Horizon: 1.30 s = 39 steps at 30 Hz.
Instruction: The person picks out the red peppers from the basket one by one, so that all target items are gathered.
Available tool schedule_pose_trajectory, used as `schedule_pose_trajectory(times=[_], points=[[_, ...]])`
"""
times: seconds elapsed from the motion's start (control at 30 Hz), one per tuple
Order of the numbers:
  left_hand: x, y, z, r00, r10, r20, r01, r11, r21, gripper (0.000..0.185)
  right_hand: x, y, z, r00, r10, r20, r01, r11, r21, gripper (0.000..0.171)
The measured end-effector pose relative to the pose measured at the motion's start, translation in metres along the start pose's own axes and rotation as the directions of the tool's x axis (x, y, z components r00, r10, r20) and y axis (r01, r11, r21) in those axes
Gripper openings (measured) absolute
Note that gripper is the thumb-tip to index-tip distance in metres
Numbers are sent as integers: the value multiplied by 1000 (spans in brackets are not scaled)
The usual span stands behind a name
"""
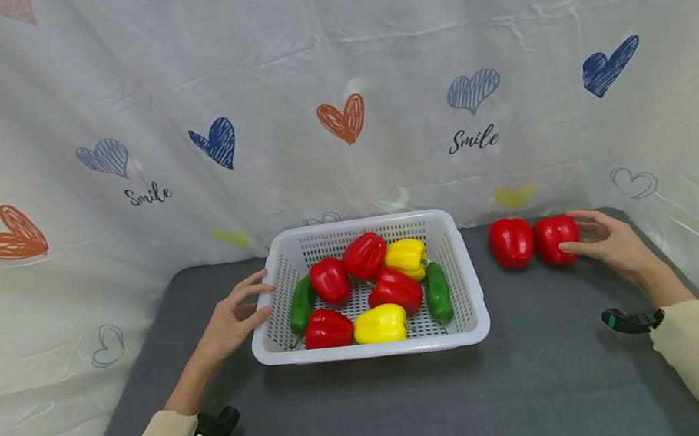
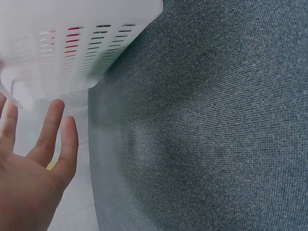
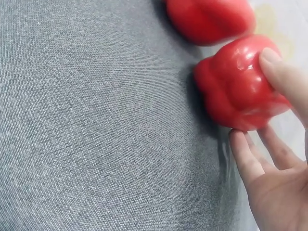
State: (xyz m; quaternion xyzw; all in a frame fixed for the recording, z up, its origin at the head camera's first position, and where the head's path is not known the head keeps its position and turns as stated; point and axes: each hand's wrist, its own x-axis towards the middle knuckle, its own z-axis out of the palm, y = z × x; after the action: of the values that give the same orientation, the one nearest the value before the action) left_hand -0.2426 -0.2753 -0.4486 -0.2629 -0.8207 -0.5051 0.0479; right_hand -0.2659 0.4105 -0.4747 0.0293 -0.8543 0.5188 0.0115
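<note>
A white slotted basket (image 1: pixel 373 350) stands on the grey mat and holds several red, two yellow and two green peppers. My left hand (image 1: pixel 257 302) rests at the basket's left rim with straight, relaxed fingers. In the left wrist view that hand (image 2: pixel 33 163) lies just beside the basket wall (image 2: pixel 72 38). Right of the basket two red peppers stand side by side on the mat. My right hand (image 1: pixel 587 234) holds the right-hand red pepper (image 1: pixel 553 238), thumb in front and fingers behind. The right wrist view shows my thumb on this pepper (image 3: pixel 236 86), with the other red pepper (image 3: pixel 209 17) beyond it.
A cloth backdrop with hearts (image 1: pixel 342 119) closes off the back and both sides of the mat. The grey mat (image 1: pixel 426 415) stretches bare in front of the basket. Black wrist cameras (image 1: pixel 217 423) sit on both sleeves.
</note>
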Motion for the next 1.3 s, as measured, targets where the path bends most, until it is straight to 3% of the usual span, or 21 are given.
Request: schedule_pose_trajectory(times=[0.7, 0.87, 1.03, 1.17, 1.3], points=[[0, 2, 0, 1000, -21, 0, 21, 1000, -3, 37, 3, -3, -2, 999, 19, 31, -19, 1000, -4, 81], [1, 0, 1, 1000, -27, -2, 27, 1000, -4, 37, -2, -7, -9, 998, 0, -55, -2, 1000, -27, 77], [1, -1, 1, 1000, -23, -2, 23, 1000, -6, 37, -8, -15, -13, 984, -39, -174, 35, 999, -28, 58], [1, 0, 1, 1000, -9, -6, 9, 1000, -3, 37, -11, -25, -13, 970, -107, -217, 113, 993, 14, 44], [0, 0, 0, 1000, -4, -3, 4, 1000, -4, 37, -12, -38, -7, 957, -146, -250, 143, 989, -29, 42]])
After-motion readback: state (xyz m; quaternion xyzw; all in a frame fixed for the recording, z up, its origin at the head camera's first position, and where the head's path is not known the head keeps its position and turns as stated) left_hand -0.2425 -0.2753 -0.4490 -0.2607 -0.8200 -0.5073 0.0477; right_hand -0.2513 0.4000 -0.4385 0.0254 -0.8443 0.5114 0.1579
